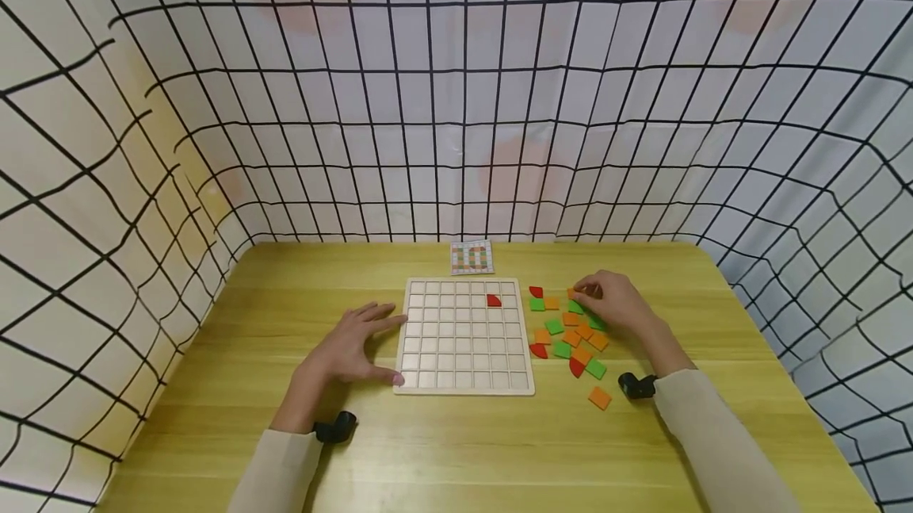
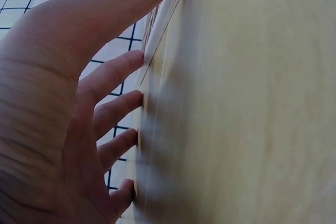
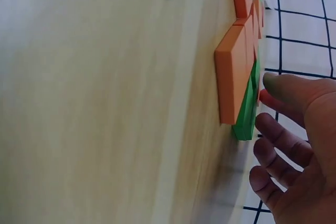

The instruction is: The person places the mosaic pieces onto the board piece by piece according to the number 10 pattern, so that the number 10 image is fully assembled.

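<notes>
A pale square board [image 1: 526, 386] with a grid of recesses lies mid-table, one red quarter-round tile [image 1: 494, 300] in its upper right part. My left hand [image 1: 354, 345] spreads its fingers beside the board; the thumb touches the lower left corner and the index finger reaches the left edge. At the far side of a loose heap of tiles, my right hand [image 1: 615, 301] pinches an orange square tile [image 1: 571, 292] between thumb and index finger. In the right wrist view, the fingers mostly hide that tile. Green tiles [image 1: 597, 323] lie under and beside this hand.
Orange, green and red tiles [image 1: 571, 338] are scattered right of the board, some overlapping. One orange square [image 1: 599, 398] lies apart, nearer me. Behind the board is a small printed pattern card [image 1: 471, 258]. A black-grid screen [image 1: 464, 101] surrounds the wooden table [image 1: 456, 449].
</notes>
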